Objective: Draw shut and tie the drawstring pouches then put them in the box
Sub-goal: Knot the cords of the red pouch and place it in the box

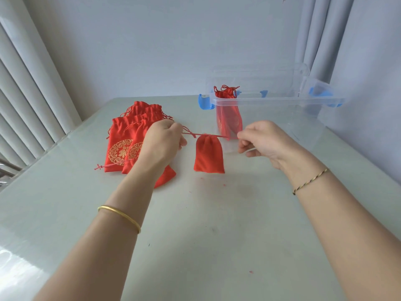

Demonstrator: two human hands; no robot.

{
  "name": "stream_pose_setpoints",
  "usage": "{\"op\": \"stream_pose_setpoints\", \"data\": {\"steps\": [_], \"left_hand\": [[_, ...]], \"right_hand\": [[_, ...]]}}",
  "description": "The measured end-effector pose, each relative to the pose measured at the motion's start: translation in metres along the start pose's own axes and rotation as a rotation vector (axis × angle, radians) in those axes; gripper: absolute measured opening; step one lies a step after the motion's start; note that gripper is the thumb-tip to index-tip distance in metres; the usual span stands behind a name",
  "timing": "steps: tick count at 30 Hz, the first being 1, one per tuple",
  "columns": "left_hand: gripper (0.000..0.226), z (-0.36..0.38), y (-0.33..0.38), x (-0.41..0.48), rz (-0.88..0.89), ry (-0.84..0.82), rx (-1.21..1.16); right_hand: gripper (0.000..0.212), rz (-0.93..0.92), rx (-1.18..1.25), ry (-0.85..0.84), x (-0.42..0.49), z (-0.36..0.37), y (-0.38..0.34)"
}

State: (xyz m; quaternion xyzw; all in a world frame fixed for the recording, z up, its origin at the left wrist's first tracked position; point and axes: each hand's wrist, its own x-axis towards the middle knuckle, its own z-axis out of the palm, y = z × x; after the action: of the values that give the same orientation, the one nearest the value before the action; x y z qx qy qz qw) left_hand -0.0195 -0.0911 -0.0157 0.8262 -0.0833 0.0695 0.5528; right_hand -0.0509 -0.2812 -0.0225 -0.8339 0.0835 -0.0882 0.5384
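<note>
A small red drawstring pouch [208,155] hangs above the table between my hands, its mouth gathered tight. My left hand [162,142] pinches the left end of its red cord, and my right hand [262,140] pinches the right end; the cord [213,136] runs taut and level between them. A pile of several red pouches with gold emblems [128,142] lies on the table at the left, partly behind my left hand. A clear plastic box with blue clips [280,101] stands at the back right, with tied red pouches [229,118] standing upright inside its left end.
The pale table [206,224] reaches a wall at the back. Vertical blinds hang at the left, a curtain at the right behind the box. The box's clear lid leans against the wall. A loose red cord end [99,167] trails from the pile toward the left.
</note>
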Motion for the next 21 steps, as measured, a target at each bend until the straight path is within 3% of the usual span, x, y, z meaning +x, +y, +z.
{"op": "stream_pose_setpoints", "data": {"steps": [3, 6, 8, 14, 21], "left_hand": [[0.035, 0.001, 0.004, -0.004, -0.022, -0.082, -0.098], [0.048, 0.003, 0.01, -0.008, -0.032, -0.154, -0.403], [0.037, 0.002, 0.01, -0.008, -0.06, -0.204, -0.536], [0.019, 0.003, 0.008, -0.009, -0.033, -0.315, -0.238], [0.01, 0.002, 0.017, -0.014, 0.071, -0.397, -0.068]], "right_hand": [[0.024, -0.001, -0.318, 0.032, 0.001, 0.005, 0.009], [0.026, 0.019, -0.322, -0.031, -0.001, 0.011, 0.009], [0.029, -0.013, -0.271, 0.005, 0.0, 0.009, 0.005], [0.029, -0.118, 0.175, -0.067, -0.011, 0.004, -0.023], [0.027, -0.224, 0.28, -0.113, -0.019, 0.017, -0.032]]}}
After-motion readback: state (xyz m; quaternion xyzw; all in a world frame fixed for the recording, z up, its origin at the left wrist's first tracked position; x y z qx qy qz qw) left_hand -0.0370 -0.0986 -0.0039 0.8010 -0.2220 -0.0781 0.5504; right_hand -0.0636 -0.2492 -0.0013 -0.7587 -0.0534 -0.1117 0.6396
